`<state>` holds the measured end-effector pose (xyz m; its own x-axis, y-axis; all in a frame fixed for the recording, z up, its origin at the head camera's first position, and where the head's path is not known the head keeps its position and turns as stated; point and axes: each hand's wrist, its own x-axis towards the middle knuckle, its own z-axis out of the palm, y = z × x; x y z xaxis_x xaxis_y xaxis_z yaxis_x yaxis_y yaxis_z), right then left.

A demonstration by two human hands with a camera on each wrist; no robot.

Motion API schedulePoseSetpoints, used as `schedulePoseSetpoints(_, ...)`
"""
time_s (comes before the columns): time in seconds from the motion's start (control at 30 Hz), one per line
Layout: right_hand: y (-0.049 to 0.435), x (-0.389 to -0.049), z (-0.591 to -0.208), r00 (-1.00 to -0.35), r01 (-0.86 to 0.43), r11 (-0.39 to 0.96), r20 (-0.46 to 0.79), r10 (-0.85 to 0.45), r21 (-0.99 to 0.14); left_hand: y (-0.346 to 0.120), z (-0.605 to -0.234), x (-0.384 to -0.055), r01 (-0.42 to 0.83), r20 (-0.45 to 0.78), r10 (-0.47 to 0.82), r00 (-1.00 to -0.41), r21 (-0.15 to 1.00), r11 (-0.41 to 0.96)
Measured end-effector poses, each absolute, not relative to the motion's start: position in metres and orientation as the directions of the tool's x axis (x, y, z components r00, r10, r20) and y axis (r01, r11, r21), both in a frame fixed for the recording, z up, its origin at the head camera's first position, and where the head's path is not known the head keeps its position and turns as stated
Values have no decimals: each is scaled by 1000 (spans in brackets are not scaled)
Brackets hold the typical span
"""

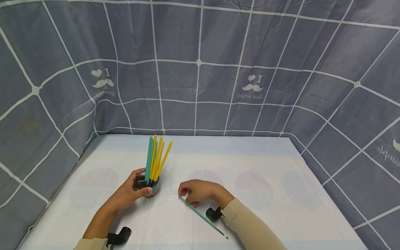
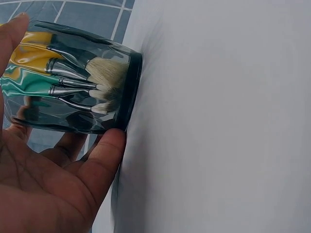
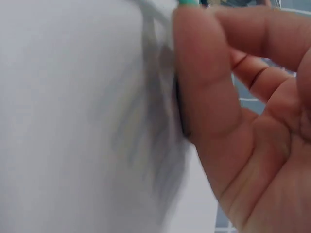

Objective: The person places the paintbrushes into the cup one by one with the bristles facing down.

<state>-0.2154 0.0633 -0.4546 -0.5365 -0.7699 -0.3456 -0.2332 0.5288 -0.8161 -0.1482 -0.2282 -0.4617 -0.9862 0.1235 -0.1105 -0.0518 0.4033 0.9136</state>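
Note:
My left hand point(image 1: 131, 191) holds a clear glass point(image 1: 153, 191) standing on the table, thumb on the near side and fingers round the far side. Several yellow paintbrushes point(image 1: 164, 158) and green paintbrushes point(image 1: 148, 159) stand in it, handles up. In the left wrist view their pale bristles point(image 2: 108, 73) sit near the glass's dark base. To the right, my right hand point(image 1: 201, 191) pinches a green paintbrush point(image 1: 202, 216) close to its handle end. That brush slants over the tabletop with its bristles toward the lower right. Only a bit of green handle point(image 3: 188, 2) shows in the right wrist view.
A white cloth with faint printed circles covers the table point(image 1: 265, 222). Grey curtain point(image 1: 178, 83) with white grid lines surrounds the back and sides. Black wrist cameras sit at both cuffs, the left one point(image 1: 120, 236) low over the table.

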Motion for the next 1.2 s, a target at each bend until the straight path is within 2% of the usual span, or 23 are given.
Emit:
schedulePoseSetpoints(0.37, 79, -244, -467, -367, -22, 404, -369, -854, -915, -228, -462, -146, -32, -92, 139, -986, 922, 386)
schedulePoseSetpoints(0.63, 82, -256, -470, -339, 36, 371, -361, -869, -928, -228, -465, -147, -36, -91, 124, -988, 921, 387)
schedulePoseSetpoints(0.73, 82, -260, -470, -346, 47, 358, -352, -870, -932, -228, -465, -147, -34, -89, 127, -988, 924, 382)
schedulePoseSetpoints(0.9, 82, -268, -463, -423, 92, 301, -311, -851, -949, -229, -465, -146, -31, -84, 122, -989, 923, 385)
schedulePoseSetpoints(1.07, 79, -276, -446, -604, 113, 158, -194, -773, -981, -229, -464, -146, -12, -71, 140, -988, 925, 380)
schedulePoseSetpoints(1.2, 72, -279, -432, -734, 66, 22, -64, -676, -998, -229, -462, -145, -14, -72, 144, -987, 931, 364)
